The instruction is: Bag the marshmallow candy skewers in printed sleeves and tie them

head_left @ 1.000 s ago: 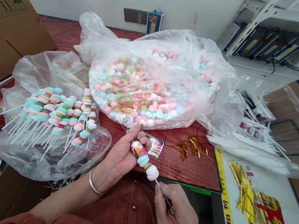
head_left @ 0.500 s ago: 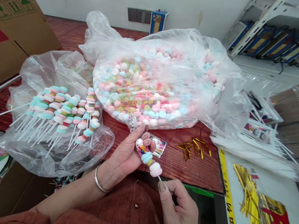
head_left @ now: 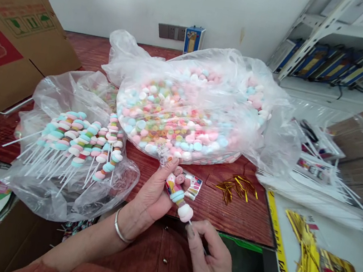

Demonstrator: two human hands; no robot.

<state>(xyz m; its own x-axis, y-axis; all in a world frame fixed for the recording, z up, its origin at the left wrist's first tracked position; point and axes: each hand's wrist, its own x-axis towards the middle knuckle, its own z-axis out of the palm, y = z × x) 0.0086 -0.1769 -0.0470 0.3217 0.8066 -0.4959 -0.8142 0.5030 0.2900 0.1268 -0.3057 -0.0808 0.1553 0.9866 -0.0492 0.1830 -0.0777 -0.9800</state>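
Low over the table's front edge, my left hand (head_left: pixel 155 191) is closed around a clear printed plastic bag (head_left: pixel 168 184). The top of a marshmallow skewer (head_left: pixel 185 213) is inside it. White, blue and yellowish sweets show on the skewer below the bag's printed part. My right hand (head_left: pixel 206 255) pinches the skewer's white stick between thumb and fingers. Just behind my left fingers lies a stack of printed bags (head_left: pixel 193 186) on the table. To the left, several finished-looking marshmallow skewers (head_left: pixel 75 133) rest in a pile on a crumpled clear plastic bag (head_left: pixel 84 203).
A large clear bag of loose marshmallows and gummies (head_left: pixel 173 121) covers the table's middle. Gold twist ties (head_left: pixel 237 188) lie at right, with more yellow ties (head_left: pixel 309 257) on the side surface. White sticks (head_left: pixel 311 184) lie behind them. A cardboard box (head_left: pixel 15 31) stands at left.
The view has tilted and shifted slightly, so the table sits lower. The skewer's sweets sit a little closer to my left hand. Both hands keep their holds.
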